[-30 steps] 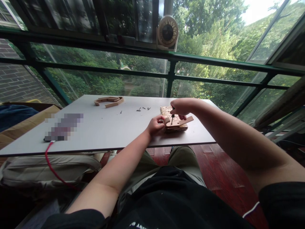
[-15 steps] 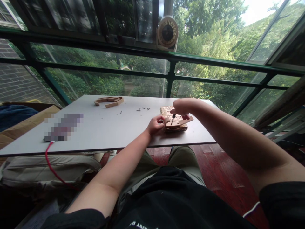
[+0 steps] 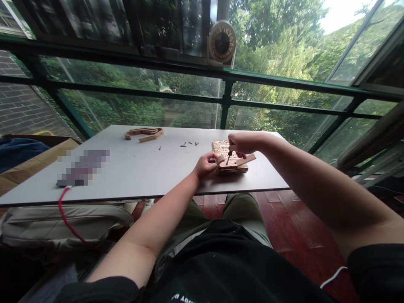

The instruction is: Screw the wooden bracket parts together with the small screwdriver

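My right hand [image 3: 239, 145] is closed around the dark handle of a screwdriver [image 3: 230, 154]. The screwdriver stands tilted, its tip down on a curved tan wooden hook [image 3: 232, 163], near the hook's bent left end. That hook lies on a thick wooden board [image 3: 221, 146] with a rough, flecked surface. With its fingers pinched, my left hand [image 3: 206, 165] grips the hook's curled end at the board's left edge. Whether a screw sits under the tip is too small to tell.
Several small dark screws [image 3: 190, 143] lie on the white table [image 3: 151, 172] left of the board. More curved wooden hooks [image 3: 145, 134] rest at the back left. A blurred-out device with a red cable [image 3: 65, 210] is on the left. Green railing [image 3: 225, 105] runs behind the table.
My right hand has turned about the screwdriver handle, its wrist now lower and the fingers more visible. My left hand, the hook and the board stay in place.
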### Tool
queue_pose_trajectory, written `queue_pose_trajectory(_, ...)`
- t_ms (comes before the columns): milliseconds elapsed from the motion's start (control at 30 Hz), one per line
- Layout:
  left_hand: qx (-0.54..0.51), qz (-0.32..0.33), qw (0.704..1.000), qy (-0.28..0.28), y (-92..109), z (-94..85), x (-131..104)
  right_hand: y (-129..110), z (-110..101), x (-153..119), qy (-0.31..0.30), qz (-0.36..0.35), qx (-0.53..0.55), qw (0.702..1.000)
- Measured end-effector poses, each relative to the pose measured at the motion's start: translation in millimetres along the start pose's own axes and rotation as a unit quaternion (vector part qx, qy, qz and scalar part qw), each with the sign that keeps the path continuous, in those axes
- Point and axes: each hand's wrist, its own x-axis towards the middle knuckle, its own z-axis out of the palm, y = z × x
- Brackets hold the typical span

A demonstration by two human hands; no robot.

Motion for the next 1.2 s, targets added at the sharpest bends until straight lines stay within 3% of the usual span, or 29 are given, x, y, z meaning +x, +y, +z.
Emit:
queue_pose_trajectory(300,0.01,0.009,1.0,0.013,-0.6,-0.9,0.4,-16.6,-7.9,6.7,-0.039,0.011,-0.044,0.998)
queue_pose_trajectory(567,0.001,-0.022,1.0,0.004,1.0,-0.1,-1.1,-24.1,-16.0,2.3,-0.061,0.049,-0.106,0.991)
queue_pose_trajectory(1033,0.002,-0.024,1.0,0.005,2.4,0.2,-1.1,-9.2,-11.4,16.7,-0.052,0.079,-0.117,0.989)
queue_pose_trajectory(1200,-0.001,-0.018,1.0,0.013,3.6,0.3,-0.8,-3.4,-5.8,17.0,-0.014,0.074,-0.11,0.991)
